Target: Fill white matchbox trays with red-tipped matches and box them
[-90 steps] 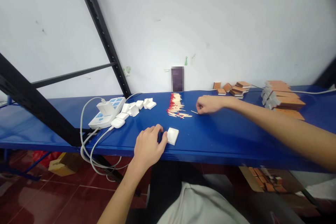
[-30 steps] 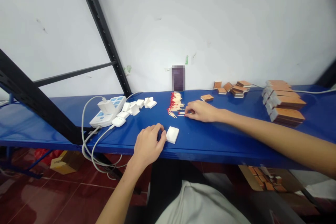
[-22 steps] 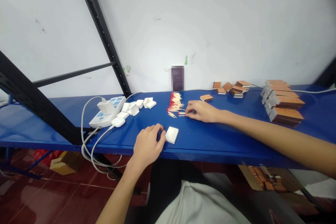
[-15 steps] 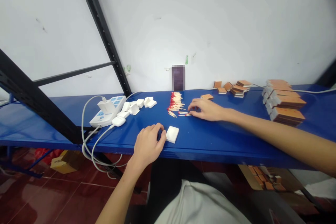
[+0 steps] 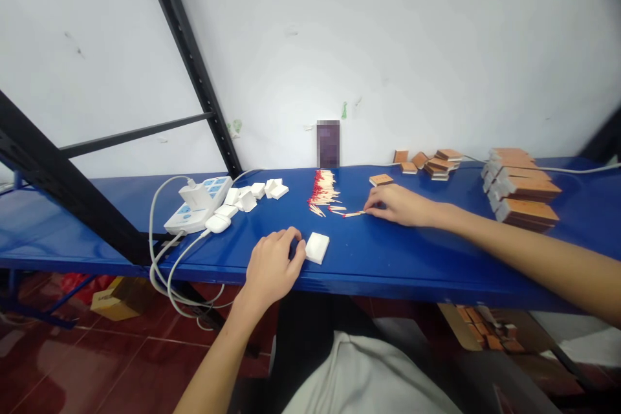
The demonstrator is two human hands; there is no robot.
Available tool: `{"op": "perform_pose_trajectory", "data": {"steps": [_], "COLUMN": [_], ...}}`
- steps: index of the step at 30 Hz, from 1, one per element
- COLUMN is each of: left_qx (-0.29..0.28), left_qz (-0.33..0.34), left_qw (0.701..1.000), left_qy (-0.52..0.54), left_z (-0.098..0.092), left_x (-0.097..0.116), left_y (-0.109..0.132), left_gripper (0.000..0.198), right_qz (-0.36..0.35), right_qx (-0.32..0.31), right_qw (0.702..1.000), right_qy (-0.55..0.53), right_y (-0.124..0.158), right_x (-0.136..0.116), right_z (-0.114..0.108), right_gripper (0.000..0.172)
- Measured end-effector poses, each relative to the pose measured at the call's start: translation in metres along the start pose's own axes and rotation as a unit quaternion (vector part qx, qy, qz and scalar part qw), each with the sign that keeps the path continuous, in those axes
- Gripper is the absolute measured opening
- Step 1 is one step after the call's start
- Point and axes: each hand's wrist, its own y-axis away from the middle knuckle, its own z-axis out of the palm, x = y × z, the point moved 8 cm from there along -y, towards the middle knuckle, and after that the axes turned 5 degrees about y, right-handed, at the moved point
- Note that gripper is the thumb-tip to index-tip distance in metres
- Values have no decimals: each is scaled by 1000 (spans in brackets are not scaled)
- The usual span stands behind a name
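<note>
My left hand rests at the table's front edge, fingers curled, thumb and index fingertips at the left edge of a small flat white box. My right hand pinches the pale end of a matchstick between thumb and fingertips. That match lies low over the tabletop with its red head to the left. Beyond the hands is a long pile of red-headed matches, with a few loose ones at its near end. A brown matchbox lies just behind my right hand.
Several small white boxes lie left, beside a power strip with a plug and cables. Brown matchboxes are heaped at the back right, with wrapped stacks farther right. A black upright post stands left.
My right hand has moved a little to the right, drawing a matchstick away from the near end of the pile. My left hand and the white box have stayed in place.
</note>
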Motion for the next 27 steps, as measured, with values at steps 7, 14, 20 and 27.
{"op": "perform_pose_trajectory", "data": {"steps": [7, 14, 20, 27], "left_qx": [0, -4, -4, 2], "left_qz": [-3, -4, 2, 6], "left_qw": [1000, 1000, 1000, 1000], "left_qy": [-2, -1, -8, -10], "left_z": [0, -1, 0, 0], "left_x": [0, 1, 1, 1], "left_y": [-1, 0, 1, 0], "left_gripper": [17, 19, 18, 19], "right_qz": [-21, -22, -22, 10], "right_qx": [8, -3, -28, -20], "right_qw": [1000, 999, 997, 999], "right_qy": [2, -30, -65, -31], "right_y": [-7, -21, -18, -11], "right_x": [0, -14, -24, -2], "right_z": [5, 4, 0, 4], "right_gripper": [30, 29, 27, 26]}}
